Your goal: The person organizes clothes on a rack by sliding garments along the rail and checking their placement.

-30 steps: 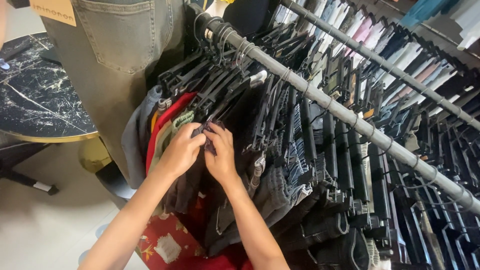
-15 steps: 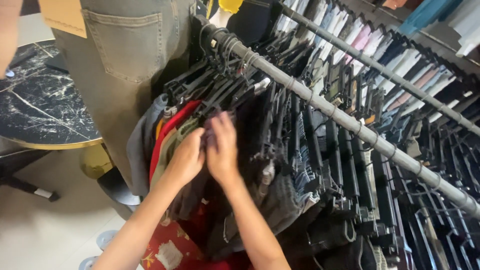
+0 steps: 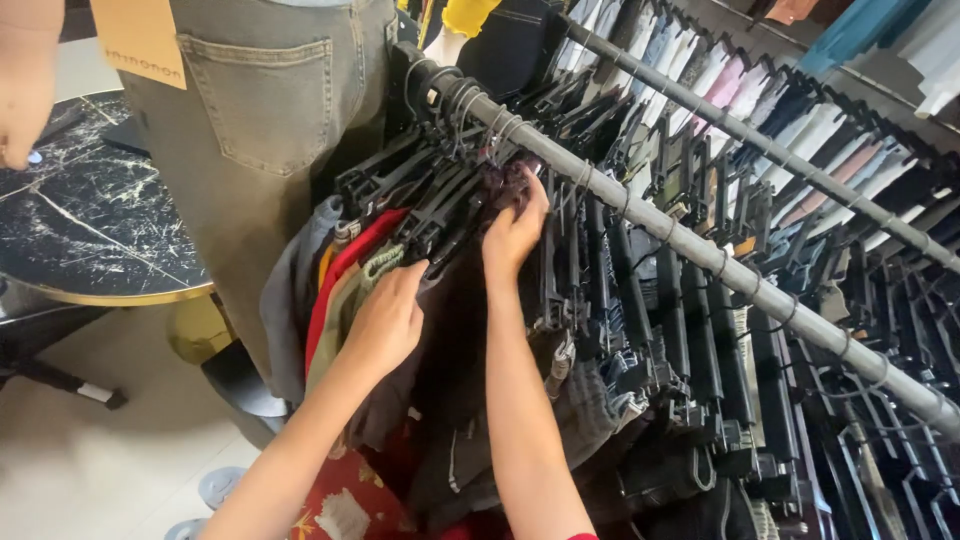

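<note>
A grey metal clothes rail (image 3: 700,250) runs from upper left to lower right, packed with black clip hangers (image 3: 440,195) holding dark garments. My right hand (image 3: 513,228) reaches up just under the rail and grips the top of a dark brown garment (image 3: 455,350) at its hanger. My left hand (image 3: 385,320) presses flat on the garments lower down, beside a green waistband (image 3: 372,268) and a red garment (image 3: 345,275), holding them to the left.
A person in grey-green trousers (image 3: 260,130) stands at the rail's left end, one hand (image 3: 25,90) at the far left. A round black marble table with a gold rim (image 3: 90,230) is behind. A second rail (image 3: 760,140) of light clothes runs beyond.
My right hand has climbed up to the hanger tops under the rail. My left hand has stayed lower on the garments. The view has shifted upward slightly.
</note>
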